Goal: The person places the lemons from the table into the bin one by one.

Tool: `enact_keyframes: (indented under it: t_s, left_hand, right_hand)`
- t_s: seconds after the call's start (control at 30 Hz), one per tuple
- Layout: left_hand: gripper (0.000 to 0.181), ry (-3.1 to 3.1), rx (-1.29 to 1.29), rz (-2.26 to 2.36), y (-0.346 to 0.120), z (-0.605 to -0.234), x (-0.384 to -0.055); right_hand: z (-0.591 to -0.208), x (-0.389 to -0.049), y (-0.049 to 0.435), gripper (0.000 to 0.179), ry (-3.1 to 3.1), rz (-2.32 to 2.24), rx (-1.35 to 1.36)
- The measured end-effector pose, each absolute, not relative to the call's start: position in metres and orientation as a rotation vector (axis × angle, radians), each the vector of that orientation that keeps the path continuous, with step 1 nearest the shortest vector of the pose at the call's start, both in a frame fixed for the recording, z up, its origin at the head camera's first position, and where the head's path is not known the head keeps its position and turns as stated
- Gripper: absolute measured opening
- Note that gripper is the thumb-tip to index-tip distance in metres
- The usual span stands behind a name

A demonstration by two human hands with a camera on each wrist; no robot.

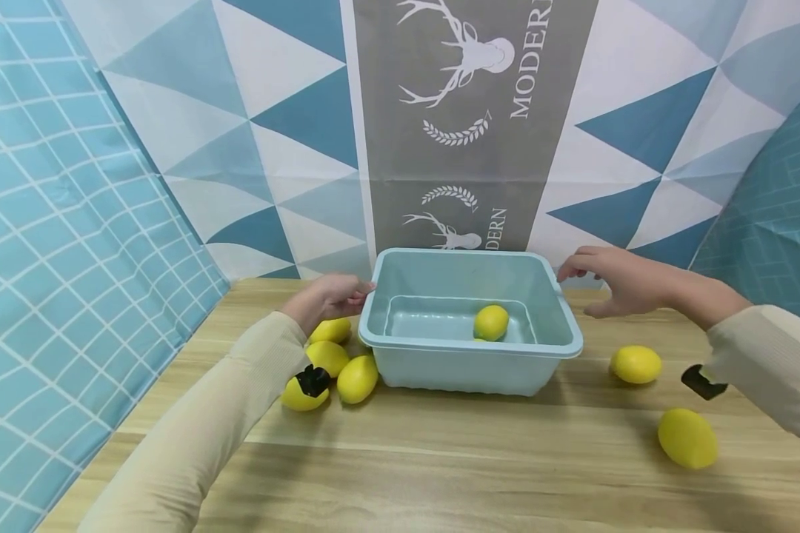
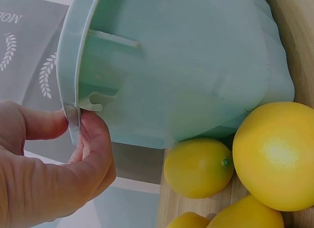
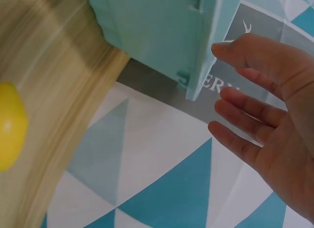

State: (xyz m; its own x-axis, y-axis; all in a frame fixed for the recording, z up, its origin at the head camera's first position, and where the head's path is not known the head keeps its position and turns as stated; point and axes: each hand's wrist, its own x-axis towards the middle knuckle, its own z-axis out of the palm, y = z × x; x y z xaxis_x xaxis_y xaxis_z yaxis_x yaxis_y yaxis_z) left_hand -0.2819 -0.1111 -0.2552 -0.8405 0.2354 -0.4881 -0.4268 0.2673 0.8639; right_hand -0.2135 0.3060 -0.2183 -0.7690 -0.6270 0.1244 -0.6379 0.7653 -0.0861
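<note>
A pale blue-green, rectangular plastic basin stands upright on the wood-grain desk, at least one oval yellow lemon inside. Left hand: thumb and fingers pinch the basin's left end. Right hand: fingers parted, gripping nothing, beside the right end; contact cannot be confirmed. Advised: match the left hold on the right, keep the basin level, avoid nudging the loose yellow lemons near its left end.
</note>
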Motion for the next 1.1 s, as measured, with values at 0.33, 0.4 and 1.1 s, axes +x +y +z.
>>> enact_keyframes:
  t_s: [0.33, 0.4, 1.1]
  left_hand:
    - [0.039, 1.993, -0.197, 1.628, -0.109, -0.258, -0.285]
    - [0.039, 1.991, -0.197, 1.631, -0.109, -0.258, -0.285]
    - [0.038, 1.976, -0.205, 1.667, -0.11, -0.261, -0.286]
  right_hand:
    - [-0.25, -0.187, 0.335, 0.056, -2.708, 0.131, 0.997]
    - [-0.257, -0.182, 0.341, 0.057, -2.699, 0.134, 0.984]
    - [-0.308, -0.138, 0.399, 0.07, -2.751, 0.005, 0.987]
